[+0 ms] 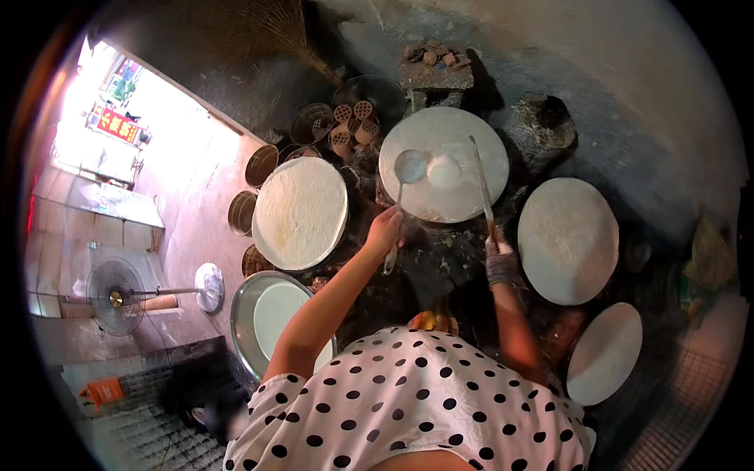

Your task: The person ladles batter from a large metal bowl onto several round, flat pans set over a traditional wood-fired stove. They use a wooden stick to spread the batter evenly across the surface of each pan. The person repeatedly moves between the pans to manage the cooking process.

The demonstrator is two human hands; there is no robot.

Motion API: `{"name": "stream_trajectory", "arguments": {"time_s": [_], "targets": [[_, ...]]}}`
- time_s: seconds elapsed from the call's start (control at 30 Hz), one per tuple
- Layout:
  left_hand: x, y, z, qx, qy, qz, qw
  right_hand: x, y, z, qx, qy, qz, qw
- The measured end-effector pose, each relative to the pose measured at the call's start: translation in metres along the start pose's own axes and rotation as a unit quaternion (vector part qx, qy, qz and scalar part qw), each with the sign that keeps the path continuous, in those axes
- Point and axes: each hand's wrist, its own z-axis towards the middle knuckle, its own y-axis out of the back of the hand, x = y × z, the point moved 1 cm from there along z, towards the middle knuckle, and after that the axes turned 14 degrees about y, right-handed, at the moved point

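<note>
My left hand (386,229) grips the handle of a ladle (410,166). The ladle's round bowl is over the left part of a round griddle (406,132) coated in white. Near the ladle, a pale mound of batter (445,171) lies at the middle of that surface. A thin, worn glove covers part of my right hand (500,259), which is closed around the handle of a long flat scraper (481,176). Its blade reaches over the griddle's right side; whether it touches cannot be told. Below my left forearm stands a metal basin (238,318) of white liquid batter (280,315).
White-topped round griddles stand at left (300,215), right (568,241) and lower right (605,353). Perforated coal briquettes (353,126) and metal buckets (262,165) sit at upper left. A stone block (436,73) is behind. A pedestal fan (116,299) stands at far left.
</note>
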Motion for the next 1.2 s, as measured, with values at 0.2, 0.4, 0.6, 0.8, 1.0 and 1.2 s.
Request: {"name": "stream_trajectory", "arguments": {"time_s": [0.2,0.4,0.6,0.8,1.0,1.2], "targets": [[0.000,-0.038,0.013,-0.077,0.039,-0.076,0.993,0.026,-0.080,-0.021,0.114,-0.167,0.200,0.959],[-0.018,-0.009,-0.115,0.120,0.073,-0.264,0.954,0.058,-0.015,0.007,0.045,-0.005,0.083,0.995],[-0.002,0.023,-0.131,0.142,0.105,-0.256,0.950,0.044,-0.061,0.007,0.086,0.082,-0.122,0.985],[0.070,0.095,-0.203,0.139,0.177,-0.356,0.907,0.073,-0.058,-0.030,0.064,0.050,-0.210,0.974],[0.127,0.171,-0.284,0.195,0.138,-0.496,0.835,0.064,-0.090,-0.122,0.118,-0.022,-0.014,0.993],[0.135,0.194,-0.365,-0.114,-0.001,-0.206,0.972,0.126,-0.178,-0.125,0.174,-0.071,0.120,0.975]]}}
